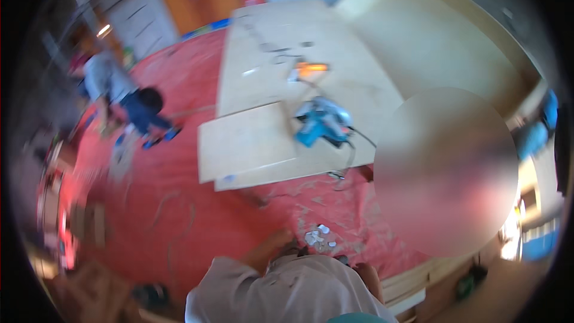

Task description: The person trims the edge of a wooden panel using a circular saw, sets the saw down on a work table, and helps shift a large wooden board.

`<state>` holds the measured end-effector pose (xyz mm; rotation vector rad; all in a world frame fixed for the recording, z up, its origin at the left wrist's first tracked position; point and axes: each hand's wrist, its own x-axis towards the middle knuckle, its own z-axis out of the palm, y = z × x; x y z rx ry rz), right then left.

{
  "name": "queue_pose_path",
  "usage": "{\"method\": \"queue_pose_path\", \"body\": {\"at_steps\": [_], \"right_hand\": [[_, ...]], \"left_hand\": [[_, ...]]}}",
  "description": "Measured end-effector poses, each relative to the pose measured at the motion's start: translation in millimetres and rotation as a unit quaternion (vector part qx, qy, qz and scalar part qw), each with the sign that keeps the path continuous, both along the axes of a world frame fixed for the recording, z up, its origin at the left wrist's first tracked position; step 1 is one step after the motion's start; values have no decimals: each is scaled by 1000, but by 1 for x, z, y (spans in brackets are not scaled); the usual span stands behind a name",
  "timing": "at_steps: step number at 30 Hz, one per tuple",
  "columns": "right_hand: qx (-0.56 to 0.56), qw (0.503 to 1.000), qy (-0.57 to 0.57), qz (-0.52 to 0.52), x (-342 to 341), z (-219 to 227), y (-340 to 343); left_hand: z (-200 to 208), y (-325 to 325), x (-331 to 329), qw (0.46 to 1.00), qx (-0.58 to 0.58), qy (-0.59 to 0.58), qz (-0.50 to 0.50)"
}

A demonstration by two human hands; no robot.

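Observation:
Motion blur smears the whole picture. At the lower edge my left forearm [267,253] reaches out from the pale shirt, and the fingers of my left hand are too blurred to make out. On the other side, my right arm [368,276] shows close to the shirt, with its fingers hidden. White scraps [320,236] lie on the red floor sheet [209,221] just ahead. Beyond them stands a large pale board table [257,54]. A teal circular saw [323,124] rests on it beside a loose rectangular board [245,137]; neither hand touches these.
An orange power tool [312,69] with a cord lies farther up the table. At the far left a person [116,87] bends over the floor. A large pale panel box [436,30] stands at the right. Wooden pieces [89,224] sit at the lower left.

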<state>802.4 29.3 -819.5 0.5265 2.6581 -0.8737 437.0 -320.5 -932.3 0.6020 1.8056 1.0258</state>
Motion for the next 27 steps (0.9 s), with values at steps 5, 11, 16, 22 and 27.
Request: {"method": "queue_pose_path", "body": {"at_steps": [5,11,16,22,27], "right_hand": [[-1,991,-124,58,-11,28,70],[-3,999,-52,0,18,34,140],[0,992,-117,-47,5,50,157],[-31,988,-102,-109,17,59,160],[-67,984,-93,-139,55,54,156]], "left_hand": [[54,49,59,986,-130,89,-48],[-13,84,89,985,-62,156,-23],[29,79,87,999,-21,-37,16],[21,85,78,984,-133,102,-66],[33,124,90,967,-75,233,-71]]}}
